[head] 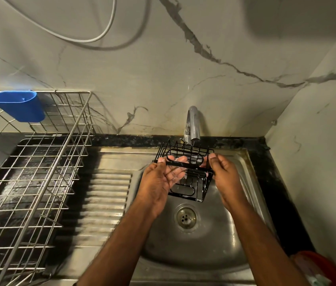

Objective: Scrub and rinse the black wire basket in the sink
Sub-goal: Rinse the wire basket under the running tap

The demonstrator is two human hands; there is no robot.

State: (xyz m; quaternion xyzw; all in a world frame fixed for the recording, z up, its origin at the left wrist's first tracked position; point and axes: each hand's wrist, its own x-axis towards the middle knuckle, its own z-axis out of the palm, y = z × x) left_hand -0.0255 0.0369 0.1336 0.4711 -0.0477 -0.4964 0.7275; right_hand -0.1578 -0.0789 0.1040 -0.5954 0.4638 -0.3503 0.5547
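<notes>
The black wire basket (192,183) hangs tilted over the steel sink bowl (210,240), right under the chrome tap (193,124). My left hand (163,180) lies palm-up against its left side, fingers reaching across a black bar. My right hand (224,172) pinches the basket's right edge between thumb and fingers. I cannot tell whether water runs from the tap. No sponge or brush is visible in either hand.
A large metal wire dish rack (39,182) stands on the black counter at the left, with a blue plastic cup (18,106) hooked at its back. The ribbed drainboard (105,203) lies between rack and bowl. A red item (319,265) sits at the lower right.
</notes>
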